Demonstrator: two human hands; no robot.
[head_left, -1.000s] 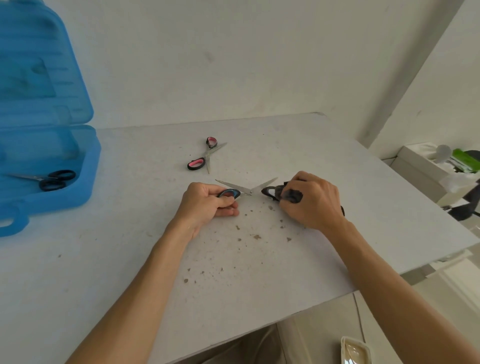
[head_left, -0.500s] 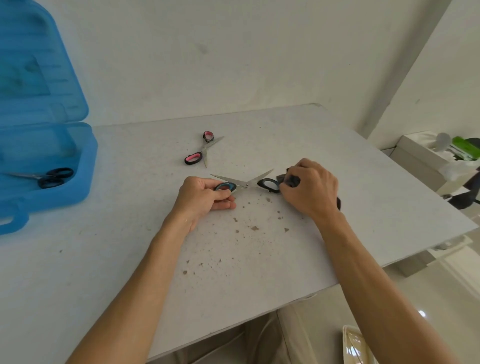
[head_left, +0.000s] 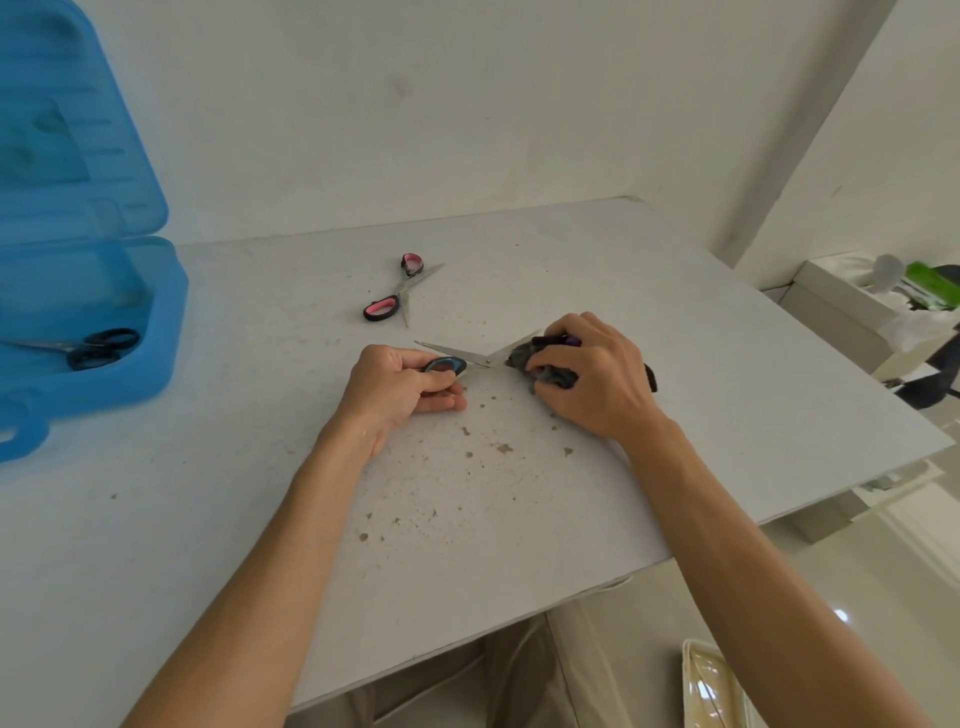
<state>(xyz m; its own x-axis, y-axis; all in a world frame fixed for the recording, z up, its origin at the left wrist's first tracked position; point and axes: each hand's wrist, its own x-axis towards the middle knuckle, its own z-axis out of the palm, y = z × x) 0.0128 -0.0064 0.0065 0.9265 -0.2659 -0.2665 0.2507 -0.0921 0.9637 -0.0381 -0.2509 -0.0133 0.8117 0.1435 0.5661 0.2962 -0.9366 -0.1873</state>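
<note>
1. The left hand (head_left: 400, 384) rests on the bench (head_left: 493, 545) with its fingers curled. Its thumb and fingers pinch the blue-lined handle loop of the blue-handled scissors (head_left: 457, 353).
2. The right hand (head_left: 592, 379) lies just across from the left, fingers bent. It grips a bunched grey cloth (head_left: 558, 376) and presses it down where the scissors' other handle lies, so that handle is hidden under the cloth.
3. The blue-handled scissors lie flat on the bench between the two hands. Their blades are spread wide in an X and the pivot sits in the gap between the hands. One blade tip points away past the left hand's knuckles, and the other runs up beside the right hand's fingertips.
4. A small purple part shows under the right hand's fingertips; what it belongs to cannot be told.
5. Brown crumbs (head_left: 501, 448) are scattered on the bench on the near side of both hands, between the forearms.
6. The pink-handled scissors (head_left: 397, 293) lie part open beyond the left hand, apart from it.
7. Well out past the left hand stands an open blue case (head_left: 156, 322), with black-handled scissors (head_left: 101, 347) lying in its lower half.
</note>
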